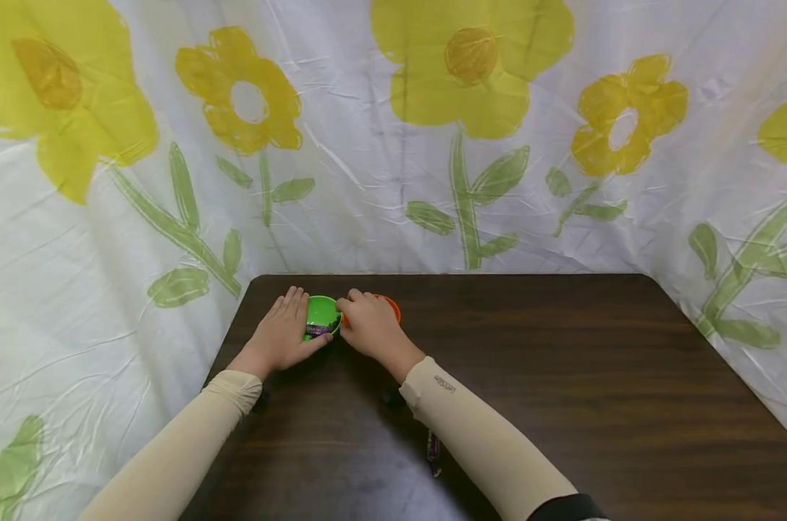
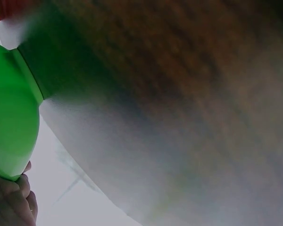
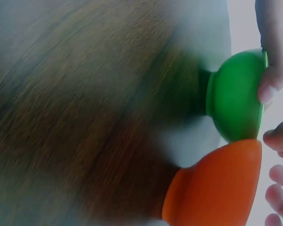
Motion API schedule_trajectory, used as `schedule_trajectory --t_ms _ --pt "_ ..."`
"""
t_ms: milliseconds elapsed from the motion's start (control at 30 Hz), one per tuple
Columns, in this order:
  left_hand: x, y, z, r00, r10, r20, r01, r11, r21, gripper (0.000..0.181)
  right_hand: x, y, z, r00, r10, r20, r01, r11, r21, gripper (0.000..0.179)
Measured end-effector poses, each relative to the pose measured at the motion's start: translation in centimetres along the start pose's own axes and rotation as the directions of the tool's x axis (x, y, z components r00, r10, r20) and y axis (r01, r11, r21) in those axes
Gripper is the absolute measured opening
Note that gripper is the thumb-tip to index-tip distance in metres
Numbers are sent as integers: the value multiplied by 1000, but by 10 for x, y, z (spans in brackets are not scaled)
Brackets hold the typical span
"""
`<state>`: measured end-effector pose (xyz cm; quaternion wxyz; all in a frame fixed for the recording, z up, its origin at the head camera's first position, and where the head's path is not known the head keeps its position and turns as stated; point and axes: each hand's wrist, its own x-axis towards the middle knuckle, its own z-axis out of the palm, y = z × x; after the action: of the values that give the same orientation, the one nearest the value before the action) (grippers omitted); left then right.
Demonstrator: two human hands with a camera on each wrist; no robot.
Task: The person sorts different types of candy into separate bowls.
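Note:
A green bowl (image 1: 321, 310) stands on the table near its far left corner, with a purple-wrapped candy (image 1: 318, 330) and some dark bits inside. My left hand (image 1: 284, 333) rests along its left side with straight fingers, the thumb lying across the near rim. Touching the green bowl on its right is an orange bowl (image 3: 217, 188), whose inside is mostly hidden by my right hand (image 1: 370, 323). That hand hovers over where the two rims meet. Its loosely bent fingers (image 3: 280, 197) show nothing between them in the right wrist view.
Another purple-wrapped candy (image 1: 434, 452) lies on the dark wooden table (image 1: 549, 376), close beside my right forearm. A white curtain (image 1: 354, 181) with yellow flowers hangs just behind the table and along its sides.

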<state>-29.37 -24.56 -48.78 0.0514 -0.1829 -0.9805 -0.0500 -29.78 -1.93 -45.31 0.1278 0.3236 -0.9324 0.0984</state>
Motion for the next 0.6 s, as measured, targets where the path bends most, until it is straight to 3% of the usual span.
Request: schedule_trajectory --t_ms 167,333,467,600 --pt "0 0 -1 1000 -5 2 5 1000 -7 105 -8 6 -4 1000 -4 -29 4 1000 12 27" --pt "1 1 -2 1000 -2 3 2 1000 -5 104 -23 12 -13 1000 -10 2 10 999 52 22" --pt "1 1 0 1000 -5 3 5 1000 -2 105 -37 16 -21 996 -46 76 40 996 84 22" --pt "0 1 1 1000 -14 5 14 1000 -5 106 -52 21 -30 971 -113 209 77 982 174 23"
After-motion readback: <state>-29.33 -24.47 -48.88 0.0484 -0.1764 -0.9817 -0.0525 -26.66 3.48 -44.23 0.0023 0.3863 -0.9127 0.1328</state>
